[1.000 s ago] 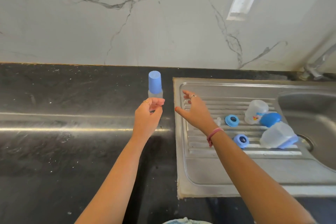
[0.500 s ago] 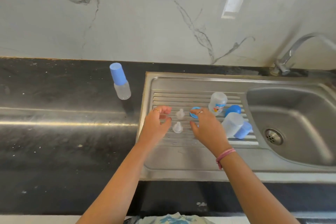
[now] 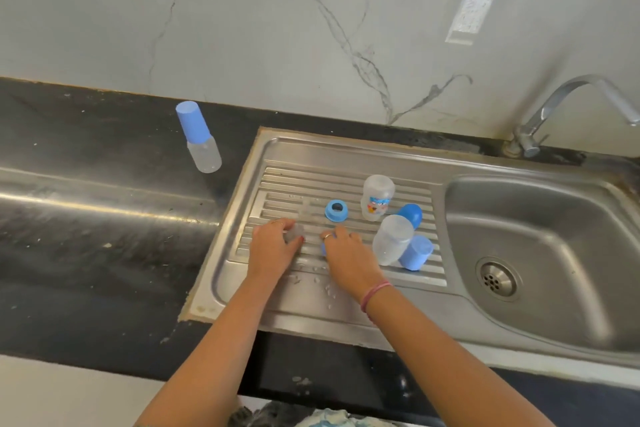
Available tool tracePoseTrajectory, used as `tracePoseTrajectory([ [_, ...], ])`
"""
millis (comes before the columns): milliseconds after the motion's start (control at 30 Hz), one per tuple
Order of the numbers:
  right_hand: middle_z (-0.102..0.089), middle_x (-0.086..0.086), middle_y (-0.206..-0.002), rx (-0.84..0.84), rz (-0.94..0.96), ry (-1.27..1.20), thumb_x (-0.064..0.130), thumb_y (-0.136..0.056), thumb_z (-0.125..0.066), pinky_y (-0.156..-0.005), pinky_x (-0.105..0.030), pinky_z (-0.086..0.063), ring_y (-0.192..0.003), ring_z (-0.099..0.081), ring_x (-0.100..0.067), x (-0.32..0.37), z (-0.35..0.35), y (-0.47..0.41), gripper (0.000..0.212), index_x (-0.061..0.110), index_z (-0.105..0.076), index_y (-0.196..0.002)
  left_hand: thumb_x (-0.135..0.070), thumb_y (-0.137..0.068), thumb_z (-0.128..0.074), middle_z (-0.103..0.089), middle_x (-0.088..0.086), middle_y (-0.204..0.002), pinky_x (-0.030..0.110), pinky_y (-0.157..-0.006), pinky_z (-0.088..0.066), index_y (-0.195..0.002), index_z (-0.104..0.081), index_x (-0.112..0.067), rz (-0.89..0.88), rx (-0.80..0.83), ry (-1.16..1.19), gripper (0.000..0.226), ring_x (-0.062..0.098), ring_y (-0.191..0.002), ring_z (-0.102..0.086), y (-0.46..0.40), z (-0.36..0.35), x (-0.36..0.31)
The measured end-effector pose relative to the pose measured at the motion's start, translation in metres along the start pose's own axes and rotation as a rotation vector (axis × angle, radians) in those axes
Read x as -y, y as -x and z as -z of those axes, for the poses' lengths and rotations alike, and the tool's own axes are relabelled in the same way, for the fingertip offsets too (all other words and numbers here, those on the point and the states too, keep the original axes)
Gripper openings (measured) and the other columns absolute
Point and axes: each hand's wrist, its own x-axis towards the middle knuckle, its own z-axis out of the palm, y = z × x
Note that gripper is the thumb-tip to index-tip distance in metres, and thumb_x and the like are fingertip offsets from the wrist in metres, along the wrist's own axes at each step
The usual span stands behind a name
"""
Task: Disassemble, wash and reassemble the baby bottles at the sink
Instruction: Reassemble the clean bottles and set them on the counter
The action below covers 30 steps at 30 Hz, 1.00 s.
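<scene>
The drainboard (image 3: 311, 302) carries two upturned bottles (image 3: 377, 198), caps and a ring (image 3: 336, 210); one finished bottle (image 3: 202, 146) stands on the counter's back edge. Left hand (image 3: 273, 250) pinches a clear teat (image 3: 294, 231); right hand (image 3: 349, 258) grasps a blue ring. Wet parts could slip on the ribs. The bottle's print is unreadable.
</scene>
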Motion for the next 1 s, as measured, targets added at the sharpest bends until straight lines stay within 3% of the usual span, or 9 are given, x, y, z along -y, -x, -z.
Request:
tracePoseTrajectory([
  [67,-0.042,-0.013,-0.133,-0.019,0.035,-0.048,0.005,-0.097,-0.045,-0.088,-0.038,-0.046,-0.113,-0.052,-0.034,-0.003,0.006,0.002,0.039,0.011,-0.044,-0.135,-0.039,-0.082,-0.067,-0.069,-0.003,-0.104,0.038,-0.091,-0.047,-0.107,-0.07,-0.021,-0.041,-0.048,0.046,0.031,0.022,-0.102,-0.059,0.005,0.004,-0.005],
  [167,-0.043,-0.01,-0.131,-0.112,0.104,-0.132,0.024,-0.099,-0.049,-0.094,-0.032,-0.045,-0.11,-0.056,-0.029,-0.005,0.017,0.006,0.042,0.012,-0.044,-0.139,-0.021,-0.083,-0.07,-0.061,-0.006,-0.103,0.008,-0.084,-0.039,-0.105,-0.069,-0.023,-0.096,-0.09,0.212,0.023,0.006,-0.095,-0.056,0.019,0.017,-0.023],
  [200,-0.044,-0.009,-0.131,-0.155,0.114,-0.201,0.027,-0.098,-0.051,-0.094,-0.029,-0.045,-0.109,-0.057,-0.027,-0.004,0.022,0.008,0.044,0.013,-0.045,-0.14,-0.016,-0.083,-0.07,-0.058,-0.007,-0.102,0.006,-0.079,-0.039,-0.105,-0.069,-0.024,-0.092,-0.094,0.298,0.024,0.002,-0.092,-0.056,0.023,0.023,-0.03],
  [267,-0.046,-0.007,-0.13,-0.268,0.113,-0.383,0.028,-0.096,-0.056,-0.091,-0.019,-0.04,-0.109,-0.057,-0.022,-0.002,0.033,0.011,0.048,0.014,-0.047,-0.14,-0.013,-0.084,-0.069,-0.057,-0.005,-0.103,0.009,-0.076,-0.044,-0.107,-0.069,-0.026,-0.084,-0.045,0.482,0.026,0.0,-0.095,-0.058,0.027,0.034,-0.038],
  [333,-0.054,-0.004,-0.124,-0.385,0.077,-0.584,0.027,-0.092,-0.064,-0.088,-0.012,-0.037,-0.106,-0.056,-0.015,-0.001,0.047,0.015,0.048,0.015,-0.051,-0.137,-0.018,-0.084,-0.073,-0.06,0.0,-0.111,0.016,-0.084,-0.05,-0.112,-0.069,-0.03,-0.096,0.015,0.61,0.031,0.005,-0.102,-0.062,0.028,0.044,-0.041],
  [500,-0.064,0.019,-0.106,-0.395,0.009,-1.213,0.021,-0.084,-0.075,-0.083,-0.018,-0.054,-0.096,-0.066,-0.004,0.008,0.087,0.029,0.041,0.029,-0.054,-0.119,-0.015,-0.081,-0.076,-0.065,-0.001,-0.112,0.022,-0.079,-0.055,-0.132,-0.056,-0.027,-0.134,0.144,0.788,0.056,0.01,-0.104,-0.066,0.028,0.074,-0.059],
  [633,-0.067,0.01,-0.116,-0.357,0.029,-1.251,0.016,-0.083,-0.075,-0.09,-0.026,-0.055,-0.101,-0.067,-0.005,0.016,0.1,0.031,0.039,0.023,-0.06,-0.119,-0.02,-0.071,-0.078,-0.069,0.001,-0.119,0.032,-0.087,-0.056,-0.133,-0.056,-0.015,-0.153,0.178,0.92,0.066,0.017,-0.109,-0.066,0.029,0.091,-0.07],
  [867,-0.075,0.003,-0.099,-0.316,0.065,-1.347,0.016,-0.078,-0.079,-0.076,-0.021,-0.056,-0.089,-0.072,-0.009,0.035,0.109,0.035,0.035,0.019,-0.068,-0.112,-0.008,-0.07,-0.073,-0.071,-0.002,-0.115,0.027,-0.079,-0.058,-0.125,-0.058,-0.018,-0.196,0.239,1.038,0.058,0.02,-0.107,-0.068,0.023,0.112,-0.062],
  [1000,-0.073,0.014,-0.095,-0.367,0.076,-1.249,0.033,-0.068,-0.081,-0.074,-0.019,-0.055,-0.087,-0.066,0.001,0.042,0.114,0.037,0.034,0.032,-0.07,-0.1,0.0,-0.071,-0.069,-0.072,-0.001,-0.113,0.027,-0.078,-0.058,-0.122,-0.06,-0.016,-0.222,0.24,1.085,0.054,0.02,-0.104,-0.069,0.021,0.118,-0.061],
])
